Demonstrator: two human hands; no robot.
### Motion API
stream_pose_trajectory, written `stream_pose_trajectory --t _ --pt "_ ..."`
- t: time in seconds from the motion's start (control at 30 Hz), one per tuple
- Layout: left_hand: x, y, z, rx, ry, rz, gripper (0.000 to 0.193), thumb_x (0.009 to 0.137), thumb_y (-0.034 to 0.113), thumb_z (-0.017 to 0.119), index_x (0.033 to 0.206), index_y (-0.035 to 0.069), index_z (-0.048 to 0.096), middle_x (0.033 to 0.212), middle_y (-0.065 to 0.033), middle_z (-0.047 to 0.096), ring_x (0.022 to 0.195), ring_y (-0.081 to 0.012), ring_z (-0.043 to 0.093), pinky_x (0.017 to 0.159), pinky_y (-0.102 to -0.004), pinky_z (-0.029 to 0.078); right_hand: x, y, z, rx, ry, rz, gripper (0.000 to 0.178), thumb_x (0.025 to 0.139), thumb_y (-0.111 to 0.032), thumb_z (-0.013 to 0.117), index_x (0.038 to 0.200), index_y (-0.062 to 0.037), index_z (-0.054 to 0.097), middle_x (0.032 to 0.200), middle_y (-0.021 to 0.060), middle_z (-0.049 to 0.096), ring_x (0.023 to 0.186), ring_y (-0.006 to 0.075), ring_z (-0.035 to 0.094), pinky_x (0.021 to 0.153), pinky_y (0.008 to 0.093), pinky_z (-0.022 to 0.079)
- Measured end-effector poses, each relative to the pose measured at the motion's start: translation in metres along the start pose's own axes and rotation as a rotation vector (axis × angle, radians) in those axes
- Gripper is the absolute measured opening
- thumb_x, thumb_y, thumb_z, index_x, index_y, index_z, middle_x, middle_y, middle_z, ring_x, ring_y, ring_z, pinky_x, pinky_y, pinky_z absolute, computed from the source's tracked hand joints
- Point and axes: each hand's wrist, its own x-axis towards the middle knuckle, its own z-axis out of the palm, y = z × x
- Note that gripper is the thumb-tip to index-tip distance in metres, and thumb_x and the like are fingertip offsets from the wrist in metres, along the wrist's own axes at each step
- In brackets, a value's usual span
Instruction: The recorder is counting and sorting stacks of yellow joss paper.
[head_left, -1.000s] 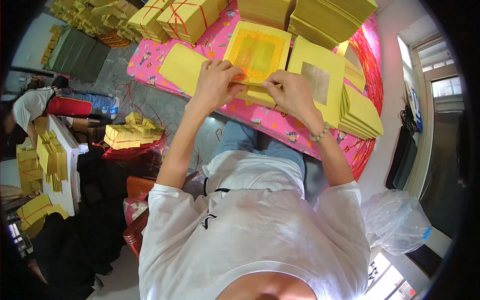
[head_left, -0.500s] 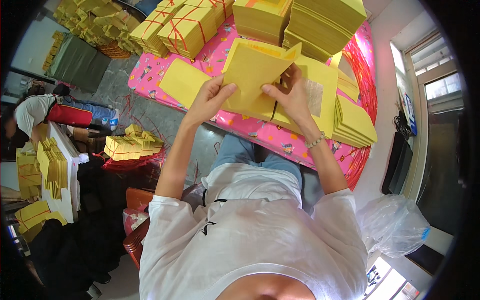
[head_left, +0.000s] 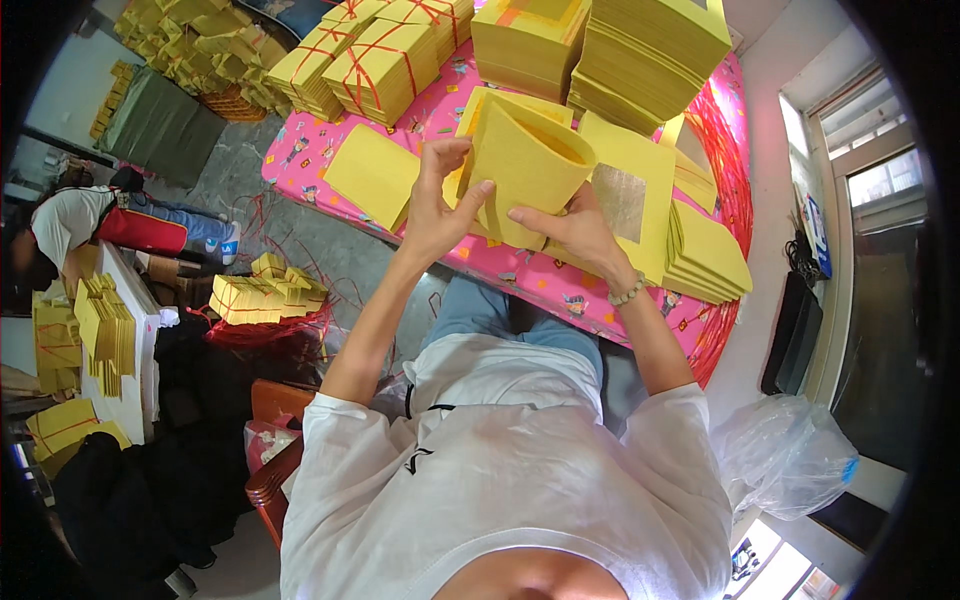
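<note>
A thin sheaf of yellow paper sheets [head_left: 525,165] is lifted off the pink table [head_left: 520,275] and bent into a curve. My left hand [head_left: 435,205] grips its left edge, thumb in front. My right hand [head_left: 570,230] holds its lower right corner; a bead bracelet sits on that wrist. Under the lifted sheaf lie a flat yellow sheet [head_left: 372,175] on the left and a sheet with a gold foil square [head_left: 625,200] on the right.
Tall stacks of yellow paper [head_left: 650,50] and bundles tied with red string [head_left: 385,65] fill the far side of the table. Another pile [head_left: 705,250] sits at right. A bundle heap [head_left: 262,295] lies on the floor at left, near another person [head_left: 70,225]. A plastic bag [head_left: 785,455] is at lower right.
The sheaf lay flat on the table under both hands a second ago. Both hands have since lifted it and curled it toward me.
</note>
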Motion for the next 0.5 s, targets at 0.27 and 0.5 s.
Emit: stream_pose_trajectory --t 0.27,0.5 --pt "0.006 0.0 0.004 -0.421 -0.109 -0.212 0.046 0.087 0.001 0.058 0.128 -0.002 0.039 0.12 -0.0112 0.053 0.115 -0.0176 0.049 0.098 -0.0315 0.039 0.004 0.003 -0.002 0.022 0.125 -0.141 0.059 0.078 -0.013 0.076 0.126 0.0011 0.045 0.116 0.0112 0.059 0.106 0.0175 0.058 0.09 0.0318 0.049" --pt "0.012 0.012 0.009 -0.604 -0.188 -0.425 0.046 0.091 0.002 0.049 0.135 -0.001 0.035 0.129 -0.0103 0.05 0.119 -0.0157 0.047 0.101 -0.0293 0.036 0.011 0.0 -0.005 -0.035 0.159 -0.123 0.058 0.08 -0.012 0.073 0.128 0.0011 0.042 0.117 0.011 0.058 0.104 0.0165 0.059 0.086 0.0293 0.05"
